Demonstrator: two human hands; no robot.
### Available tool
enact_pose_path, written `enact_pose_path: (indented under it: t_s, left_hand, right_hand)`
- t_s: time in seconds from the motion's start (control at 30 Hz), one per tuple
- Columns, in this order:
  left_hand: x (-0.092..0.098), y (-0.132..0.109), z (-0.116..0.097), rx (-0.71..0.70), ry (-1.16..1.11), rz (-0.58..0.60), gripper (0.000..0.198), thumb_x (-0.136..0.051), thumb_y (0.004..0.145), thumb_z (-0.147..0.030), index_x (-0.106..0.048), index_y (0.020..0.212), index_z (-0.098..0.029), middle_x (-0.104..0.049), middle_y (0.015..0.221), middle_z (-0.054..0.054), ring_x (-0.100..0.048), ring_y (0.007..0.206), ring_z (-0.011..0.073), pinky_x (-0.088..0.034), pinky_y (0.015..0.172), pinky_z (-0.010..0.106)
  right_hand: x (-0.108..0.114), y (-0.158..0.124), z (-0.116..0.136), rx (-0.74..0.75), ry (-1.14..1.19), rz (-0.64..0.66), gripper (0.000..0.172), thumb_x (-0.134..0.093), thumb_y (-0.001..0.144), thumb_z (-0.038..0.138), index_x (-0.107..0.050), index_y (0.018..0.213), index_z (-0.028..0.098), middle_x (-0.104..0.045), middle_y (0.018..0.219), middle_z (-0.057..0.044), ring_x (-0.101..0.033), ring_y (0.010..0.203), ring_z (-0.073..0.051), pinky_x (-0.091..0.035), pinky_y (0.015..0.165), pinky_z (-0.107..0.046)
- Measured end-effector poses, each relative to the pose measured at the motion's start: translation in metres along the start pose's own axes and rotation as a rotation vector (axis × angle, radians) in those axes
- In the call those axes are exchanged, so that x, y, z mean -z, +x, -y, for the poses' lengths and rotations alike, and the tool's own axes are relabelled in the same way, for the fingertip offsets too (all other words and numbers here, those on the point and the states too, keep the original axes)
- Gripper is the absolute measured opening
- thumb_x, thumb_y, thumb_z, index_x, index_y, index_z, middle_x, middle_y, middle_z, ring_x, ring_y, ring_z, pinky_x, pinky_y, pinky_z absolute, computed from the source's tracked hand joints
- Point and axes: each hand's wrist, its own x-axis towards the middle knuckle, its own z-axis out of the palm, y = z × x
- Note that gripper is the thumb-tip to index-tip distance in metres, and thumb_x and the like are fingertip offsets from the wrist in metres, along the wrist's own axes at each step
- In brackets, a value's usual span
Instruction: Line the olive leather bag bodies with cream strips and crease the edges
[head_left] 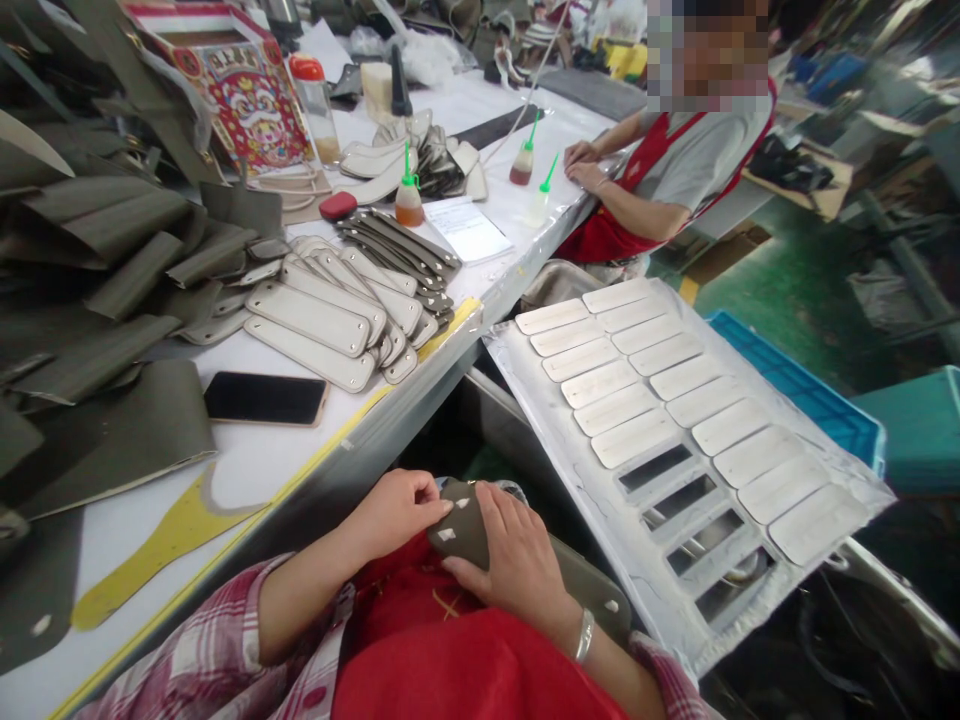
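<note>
A long, round-ended olive-grey leather-like piece (577, 580) rests over my lap on the red apron (450, 660). Small white patches mark it near both ends. My left hand (401, 515) is curled, with thumb and forefinger pinching the edge of its near-left end. Across the middle lies my right hand (517, 550), closed on the piece with the thumb along one side and the fingers over the top. Whatever is between my left fingertips besides the edge is too small to make out.
On the table are a stack of pale strips (322, 315), a phone (266, 398), a yellow cut-out (150, 560), and green-tipped bottles (409, 205). To the right slants a slotted board (570, 425) bearing pale strips. A co-worker (675, 180) sits beyond, at the table's edge.
</note>
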Motion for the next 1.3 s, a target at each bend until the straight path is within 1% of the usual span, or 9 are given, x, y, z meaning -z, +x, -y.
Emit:
enact_pose_path:
  t_s: [0.23, 0.4, 0.57, 0.73, 0.9, 1.03, 1.13, 1.2, 1.3]
  left_hand:
    - [0.003, 0.005, 0.002, -0.094, 0.132, -0.002, 0.017, -0.057, 0.072, -0.033, -0.049, 0.065, -0.019, -0.053, 0.060, -0.005, -0.047, 0.055, 0.0106, -0.032, 0.051, 0.022]
    - [0.003, 0.011, 0.007, -0.104, 0.096, 0.072, 0.017, -0.057, 0.071, -0.031, -0.044, 0.072, -0.021, -0.051, 0.061, -0.007, -0.047, 0.055, 0.0100, -0.033, 0.051, 0.022]
    - [-0.002, 0.011, 0.011, -0.112, 0.054, 0.077, 0.015, -0.054, 0.073, -0.028, -0.041, 0.073, -0.021, -0.047, 0.061, -0.008, -0.044, 0.055, 0.0096, -0.033, 0.052, 0.022]
    - [-0.004, 0.011, 0.013, -0.110, -0.002, 0.107, 0.014, -0.052, 0.075, -0.027, -0.040, 0.074, -0.021, -0.044, 0.061, -0.008, -0.042, 0.055, 0.0094, -0.033, 0.052, 0.021]
    - [-0.004, 0.014, 0.015, -0.096, -0.032, 0.128, 0.013, -0.051, 0.075, -0.026, -0.039, 0.074, -0.021, -0.043, 0.061, -0.008, -0.040, 0.055, 0.0093, -0.032, 0.051, 0.021]
    - [-0.006, 0.016, 0.013, -0.093, -0.026, 0.137, 0.013, -0.049, 0.074, -0.025, -0.038, 0.072, -0.021, -0.041, 0.061, -0.008, -0.039, 0.055, 0.0091, -0.031, 0.051, 0.021]
    - [-0.005, 0.016, 0.010, -0.100, 0.019, 0.151, 0.013, -0.050, 0.074, -0.026, -0.037, 0.071, -0.021, -0.041, 0.060, -0.008, -0.039, 0.055, 0.0094, -0.030, 0.050, 0.021]
    - [-0.004, 0.017, 0.008, -0.107, 0.055, 0.155, 0.013, -0.050, 0.074, -0.027, -0.038, 0.072, -0.021, -0.041, 0.060, -0.008, -0.039, 0.055, 0.0098, -0.029, 0.050, 0.022]
    - [-0.003, 0.017, 0.007, -0.119, 0.092, 0.154, 0.014, -0.050, 0.074, -0.029, -0.038, 0.072, -0.021, -0.042, 0.060, -0.008, -0.040, 0.055, 0.0102, -0.029, 0.051, 0.022]
  right_hand:
    - [-0.001, 0.002, 0.001, 0.009, 0.003, -0.013, 0.078, -0.058, 0.069, 0.055, -0.038, 0.129, 0.010, -0.047, 0.129, -0.014, -0.043, 0.115, -0.028, -0.035, 0.093, -0.043]
    - [0.001, 0.003, 0.003, -0.011, 0.035, -0.004, 0.077, -0.060, 0.066, 0.054, -0.040, 0.127, 0.010, -0.048, 0.126, -0.015, -0.044, 0.113, -0.029, -0.034, 0.093, -0.043]
    - [0.004, 0.006, 0.006, -0.047, 0.083, 0.002, 0.086, -0.058, 0.063, 0.064, -0.039, 0.128, 0.011, -0.049, 0.125, -0.015, -0.044, 0.112, -0.030, -0.034, 0.094, -0.044]
    - [0.002, 0.011, 0.010, -0.074, 0.095, 0.005, 0.074, -0.060, 0.065, 0.055, -0.044, 0.124, 0.013, -0.052, 0.120, -0.014, -0.046, 0.108, -0.029, -0.034, 0.093, -0.043]
    - [0.002, 0.015, 0.013, -0.101, 0.114, 0.001, 0.065, -0.058, 0.067, 0.053, -0.048, 0.119, 0.015, -0.054, 0.115, -0.013, -0.048, 0.102, -0.028, -0.035, 0.090, -0.043]
    - [0.003, 0.012, 0.011, -0.081, 0.081, 0.016, 0.077, -0.059, 0.065, 0.059, -0.044, 0.125, 0.013, -0.051, 0.122, -0.014, -0.045, 0.108, -0.030, -0.034, 0.092, -0.045]
    - [0.005, 0.006, 0.006, -0.022, 0.078, 0.023, 0.088, -0.053, 0.067, 0.067, -0.035, 0.134, 0.014, -0.041, 0.134, -0.014, -0.039, 0.116, -0.031, -0.031, 0.096, -0.045]
    - [0.007, 0.002, 0.003, -0.014, 0.081, 0.027, 0.083, -0.048, 0.072, 0.067, -0.032, 0.136, 0.016, -0.037, 0.138, -0.013, -0.037, 0.120, -0.030, -0.029, 0.097, -0.044]
    - [0.011, -0.002, -0.001, -0.078, 0.090, 0.024, 0.065, -0.044, 0.081, 0.056, -0.035, 0.133, 0.018, -0.042, 0.134, -0.010, -0.040, 0.118, -0.026, -0.030, 0.097, -0.041]
